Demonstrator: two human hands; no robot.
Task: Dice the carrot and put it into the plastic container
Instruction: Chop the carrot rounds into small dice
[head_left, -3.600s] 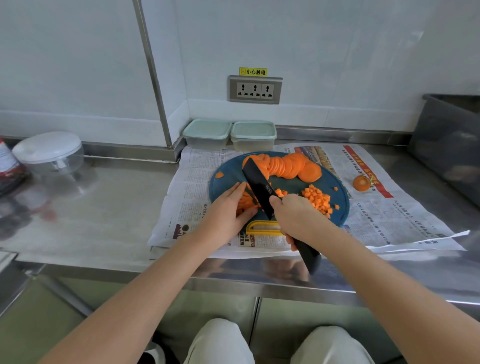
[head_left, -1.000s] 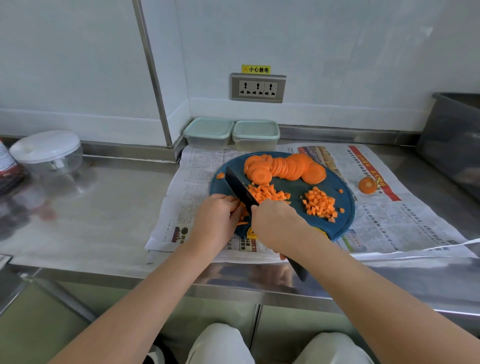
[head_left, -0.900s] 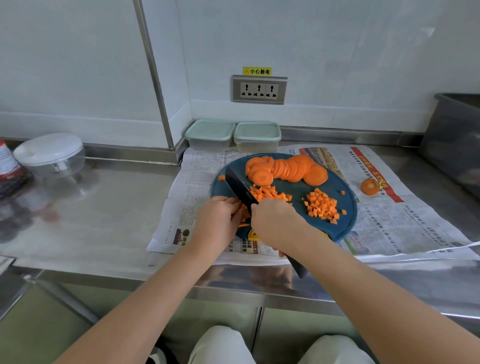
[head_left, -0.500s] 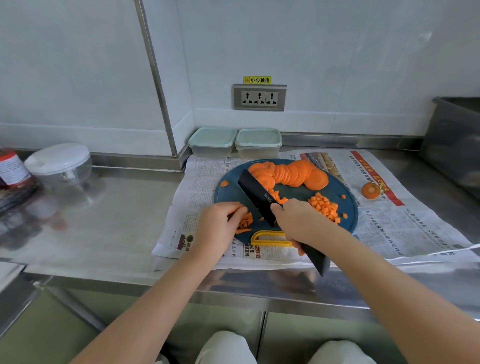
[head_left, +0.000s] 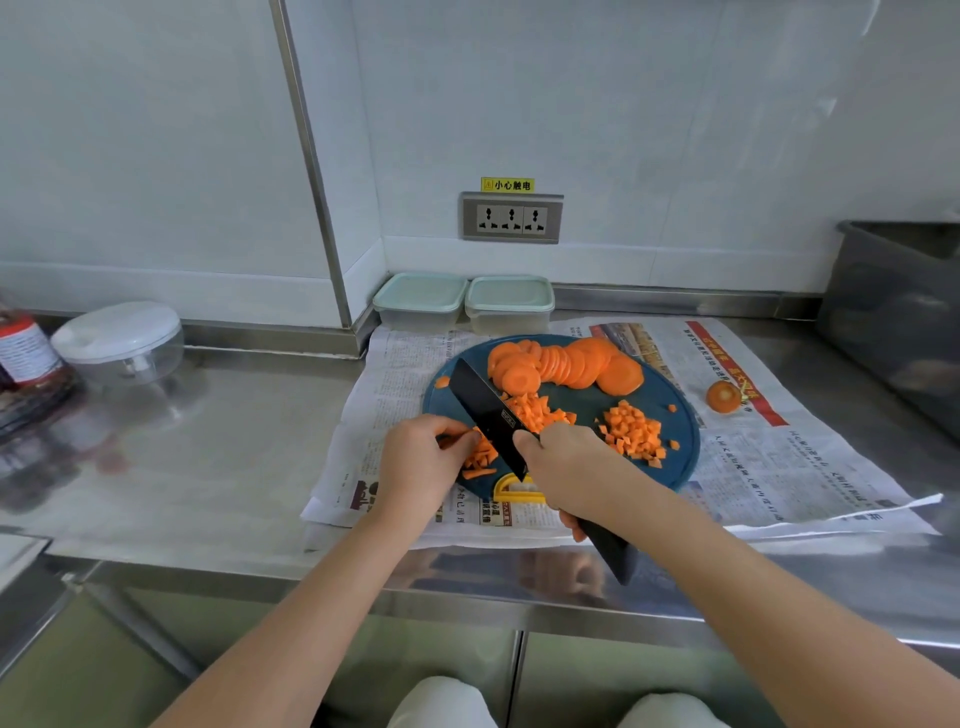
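The right grip (head_left: 569, 467) is clenched round the handle of a black knife (head_left: 483, 410), its forefinger knuckle up at the heel of the blade. The butt of the handle pokes out under the wrist toward 5 o'clock. The blade points toward 11 o'clock, with its edge down among the carrot strips (head_left: 480, 457). The left grip (head_left: 421, 462) holds these strips down with curled fingers just left of the blade, knuckles facing it. Both forearms come in from the bottom edge and meet at 7 o'clock on the round blue cutting board (head_left: 685, 447).

Just right of the blade, near the board's middle, lies a small heap of dice (head_left: 537, 408). A larger heap (head_left: 631, 431) lies at 4 o'clock. Fanned carrot slices (head_left: 566, 364) run from 12 to 2 o'clock. A carrot end (head_left: 723, 396) lies off the board at 2 o'clock on the newspaper (head_left: 779, 467), which covers the steel desk (head_left: 208, 441). Two lidded plastic containers (head_left: 510, 304) stand side by side at 12 o'clock, against the wall.
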